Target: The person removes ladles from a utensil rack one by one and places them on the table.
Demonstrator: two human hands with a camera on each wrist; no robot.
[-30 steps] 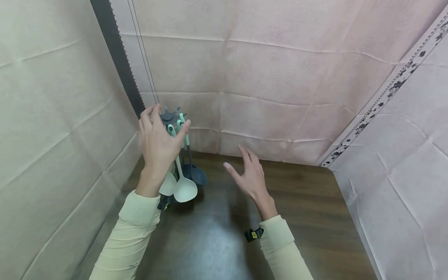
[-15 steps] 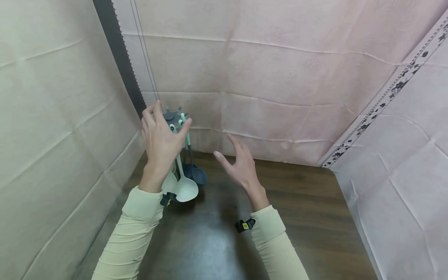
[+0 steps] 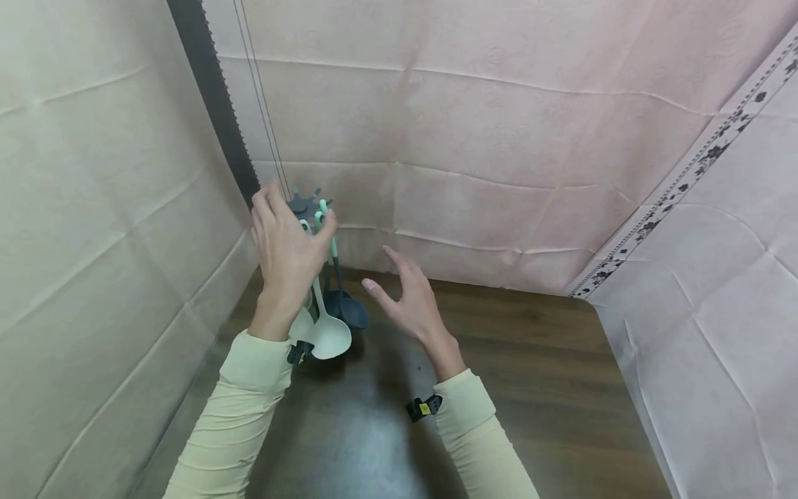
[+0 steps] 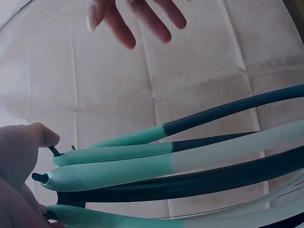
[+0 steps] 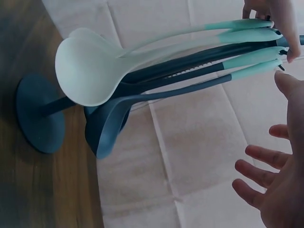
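A dark blue utensil stand (image 5: 39,114) with a round base stands on the table, hung with several kitchen utensils with mint-green handle ends. A pale ladle (image 3: 330,338) hangs in front, a dark ladle (image 3: 354,314) to its right. My left hand (image 3: 283,256) holds the stand's hooked top (image 3: 302,205), thumb on the right side and fingers on the left. In the left wrist view the thumb (image 4: 45,135) lies at a dark hook. Right of the stand, my right hand (image 3: 411,298) hovers with fingers spread, touching nothing.
The dark wooden table (image 3: 530,346) extends to the right. A beige cloth (image 3: 467,138) hangs behind, with another cloth wall (image 3: 112,242) close on the left and one (image 3: 704,333) on the right. A small black wrist camera (image 3: 424,407) sits at my right cuff.
My right hand has moved left towards the hanging utensils, its fingers still spread. My left hand stays at the top of the stand, and the utensils hang as before.
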